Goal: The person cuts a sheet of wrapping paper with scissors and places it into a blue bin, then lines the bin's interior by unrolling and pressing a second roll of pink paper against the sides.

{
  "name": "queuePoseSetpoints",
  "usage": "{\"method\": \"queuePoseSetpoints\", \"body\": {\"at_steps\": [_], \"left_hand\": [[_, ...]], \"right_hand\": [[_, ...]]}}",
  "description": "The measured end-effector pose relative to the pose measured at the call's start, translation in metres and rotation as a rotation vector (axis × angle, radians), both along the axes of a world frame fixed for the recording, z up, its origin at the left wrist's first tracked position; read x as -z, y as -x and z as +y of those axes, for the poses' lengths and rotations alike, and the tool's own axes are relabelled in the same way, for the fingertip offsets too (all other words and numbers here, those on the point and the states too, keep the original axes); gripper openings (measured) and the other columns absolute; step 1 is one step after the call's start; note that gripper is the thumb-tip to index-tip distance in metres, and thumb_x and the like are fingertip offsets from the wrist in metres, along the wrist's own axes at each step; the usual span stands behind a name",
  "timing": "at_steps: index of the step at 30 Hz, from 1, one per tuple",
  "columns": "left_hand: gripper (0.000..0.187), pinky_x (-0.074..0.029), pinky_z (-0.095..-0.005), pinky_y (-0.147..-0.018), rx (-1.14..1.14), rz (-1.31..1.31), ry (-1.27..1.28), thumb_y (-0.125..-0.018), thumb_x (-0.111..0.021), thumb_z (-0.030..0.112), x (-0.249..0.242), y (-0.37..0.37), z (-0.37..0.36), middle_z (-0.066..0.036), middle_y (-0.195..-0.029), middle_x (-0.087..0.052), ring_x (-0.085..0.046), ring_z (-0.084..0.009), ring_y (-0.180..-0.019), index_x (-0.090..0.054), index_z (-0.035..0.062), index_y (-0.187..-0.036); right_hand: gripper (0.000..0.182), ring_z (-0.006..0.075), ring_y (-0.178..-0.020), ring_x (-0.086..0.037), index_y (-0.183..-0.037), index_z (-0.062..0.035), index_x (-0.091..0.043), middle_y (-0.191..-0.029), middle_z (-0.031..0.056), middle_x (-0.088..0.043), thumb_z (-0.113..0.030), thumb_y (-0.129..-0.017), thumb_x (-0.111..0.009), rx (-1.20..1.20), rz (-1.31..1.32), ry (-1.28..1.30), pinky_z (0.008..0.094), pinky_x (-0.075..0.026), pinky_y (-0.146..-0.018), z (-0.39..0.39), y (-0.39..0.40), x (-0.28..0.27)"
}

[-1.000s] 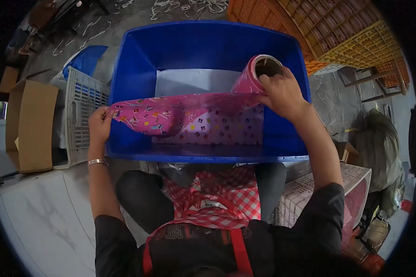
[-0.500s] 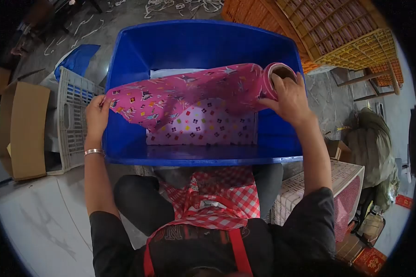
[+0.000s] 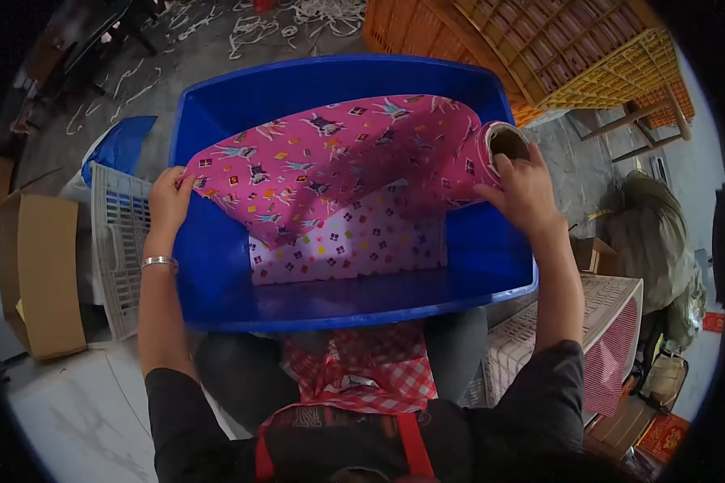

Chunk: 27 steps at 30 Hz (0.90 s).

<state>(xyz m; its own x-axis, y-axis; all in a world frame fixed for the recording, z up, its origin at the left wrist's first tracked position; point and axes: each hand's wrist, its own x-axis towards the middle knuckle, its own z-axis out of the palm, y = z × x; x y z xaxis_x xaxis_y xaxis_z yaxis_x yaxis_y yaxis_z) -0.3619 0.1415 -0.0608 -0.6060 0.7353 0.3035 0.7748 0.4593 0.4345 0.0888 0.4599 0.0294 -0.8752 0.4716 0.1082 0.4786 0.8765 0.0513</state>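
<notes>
A pink sheet (image 3: 330, 149) printed with cartoon figures stretches between my hands over a blue plastic tub (image 3: 354, 310). My left hand (image 3: 169, 193) pinches the sheet's left corner near the tub's left rim. On the other side, my right hand (image 3: 528, 189) grips the roll (image 3: 491, 149) that the sheet comes off, fingers in the open end of its core and thumb outside. Below the sheet, inside the tub, lies a white sheet (image 3: 362, 241) with small coloured prints, partly covered from view.
At left stand a cardboard box (image 3: 47, 274) and a white plastic crate (image 3: 121, 249). Orange and yellow crates (image 3: 572, 56) rise at the back right, beside a wooden stool (image 3: 640, 129). A white basket (image 3: 564, 314) is by my right arm. White strips (image 3: 322, 20) litter the floor.
The pink sheet now hangs higher and wider open between my hands, showing more print. The roll sits slightly further right. In view, the tub appears lower and a little to the left.
</notes>
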Motion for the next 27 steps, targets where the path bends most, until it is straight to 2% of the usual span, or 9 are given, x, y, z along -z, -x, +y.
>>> {"method": "queuePoseSetpoints", "body": {"at_steps": [8, 11, 14, 16, 18, 21, 23, 25, 27], "left_hand": [[0.021, -0.048, -0.0379, -0.065, 0.054, 0.015, -0.051, -0.086, -0.067, 0.024, -0.003, 0.046, 0.057, -0.016, -0.079, -0.066, -0.064, -0.0298, -0.072, -0.067, 0.0037, -0.093], [0.021, -0.047, -0.0316, -0.064, 0.043, 0.130, -0.169, -0.088, -0.065, 0.023, 0.018, 0.058, 0.068, -0.012, -0.078, -0.067, -0.063, -0.0202, -0.069, -0.068, 0.0023, -0.093], [0.023, -0.048, -0.0328, -0.065, 0.109, 0.165, -0.278, -0.088, -0.066, 0.025, 0.026, 0.075, 0.091, -0.012, -0.078, -0.067, -0.063, -0.0215, -0.069, -0.069, 0.0032, -0.094], [0.026, -0.050, -0.0418, -0.075, 0.101, 0.153, -0.271, -0.086, -0.065, 0.030, 0.040, 0.089, 0.104, -0.018, -0.089, -0.069, -0.066, -0.0353, -0.087, -0.069, 0.0066, -0.098], [0.029, -0.050, -0.0434, -0.076, 0.056, 0.141, -0.244, -0.085, -0.066, 0.032, 0.057, 0.097, 0.116, -0.018, -0.089, -0.069, -0.066, -0.0361, -0.088, -0.069, 0.0065, -0.098], [0.030, -0.051, -0.0427, -0.074, 0.056, 0.051, -0.323, -0.083, -0.068, 0.033, 0.083, 0.104, 0.130, -0.016, -0.087, -0.069, -0.066, -0.0359, -0.086, -0.069, 0.0062, -0.095], [0.028, -0.051, -0.0418, -0.073, -0.007, 0.003, -0.343, -0.083, -0.068, 0.032, 0.087, 0.094, 0.132, -0.016, -0.087, -0.069, -0.066, -0.0350, -0.085, -0.069, 0.0062, -0.094], [0.026, -0.051, -0.0409, -0.072, -0.081, -0.048, -0.352, -0.083, -0.068, 0.030, 0.100, 0.087, 0.140, -0.015, -0.086, -0.069, -0.066, -0.0341, -0.084, -0.069, 0.0062, -0.093], [0.022, -0.051, -0.0396, -0.071, -0.087, -0.038, -0.633, -0.084, -0.068, 0.028, 0.115, 0.080, 0.141, -0.014, -0.085, -0.069, -0.066, -0.0317, -0.081, -0.069, 0.0066, -0.090]], "right_hand": [[0.038, 0.0382, -0.078, -0.062, -0.090, -0.0081, -0.052, -0.071, 0.0154, -0.063, -0.035, -0.075, -0.074, 0.028, 0.045, -0.045, 0.0555, -0.037, -0.100, -0.028, 0.004, 0.018], [0.037, 0.0390, -0.078, -0.062, -0.090, -0.0075, -0.052, -0.071, 0.0162, -0.063, -0.034, -0.076, -0.074, 0.019, 0.113, -0.123, 0.0549, -0.038, -0.101, -0.063, 0.007, 0.050], [0.038, 0.0396, -0.078, -0.063, -0.090, -0.0069, -0.052, -0.072, 0.0172, -0.063, -0.035, -0.077, -0.074, 0.120, 0.159, -0.126, 0.0517, -0.047, -0.088, -0.080, 0.014, 0.055], [0.039, 0.0399, -0.077, -0.063, -0.090, -0.0066, -0.052, -0.072, 0.0176, -0.064, -0.036, -0.077, -0.074, 0.384, 0.093, -0.126, 0.0493, -0.050, -0.071, -0.095, 0.020, 0.053], [0.041, 0.0410, -0.073, -0.063, -0.090, -0.0068, -0.052, -0.072, 0.0180, -0.063, -0.039, -0.077, -0.074, 0.435, 0.078, -0.166, 0.0496, -0.048, -0.059, -0.102, 0.021, 0.057], [0.039, 0.0389, -0.081, -0.063, -0.092, -0.0066, -0.053, -0.078, 0.0164, -0.064, -0.035, -0.077, -0.075, 0.610, 0.078, -0.173, 0.0507, -0.050, -0.074, -0.127, 0.027, 0.052], [0.037, 0.0354, -0.090, -0.062, -0.098, -0.0063, -0.054, -0.084, 0.0137, -0.064, -0.029, -0.077, -0.075, 0.231, 0.146, -0.370, 0.0547, -0.042, -0.094, -0.139, 0.015, 0.050], [0.037, 0.0339, -0.093, -0.061, -0.100, -0.0063, -0.054, -0.086, 0.0128, -0.064, -0.026, -0.077, -0.074, 0.229, 0.106, -0.341, 0.0564, -0.036, -0.099, -0.143, 0.007, 0.053], [0.038, 0.0325, -0.096, -0.059, -0.102, -0.0062, -0.054, -0.088, 0.0118, -0.063, -0.024, -0.077, -0.074, 0.224, 0.072, -0.301, 0.0581, -0.031, -0.105, -0.144, 0.006, 0.057]]}}
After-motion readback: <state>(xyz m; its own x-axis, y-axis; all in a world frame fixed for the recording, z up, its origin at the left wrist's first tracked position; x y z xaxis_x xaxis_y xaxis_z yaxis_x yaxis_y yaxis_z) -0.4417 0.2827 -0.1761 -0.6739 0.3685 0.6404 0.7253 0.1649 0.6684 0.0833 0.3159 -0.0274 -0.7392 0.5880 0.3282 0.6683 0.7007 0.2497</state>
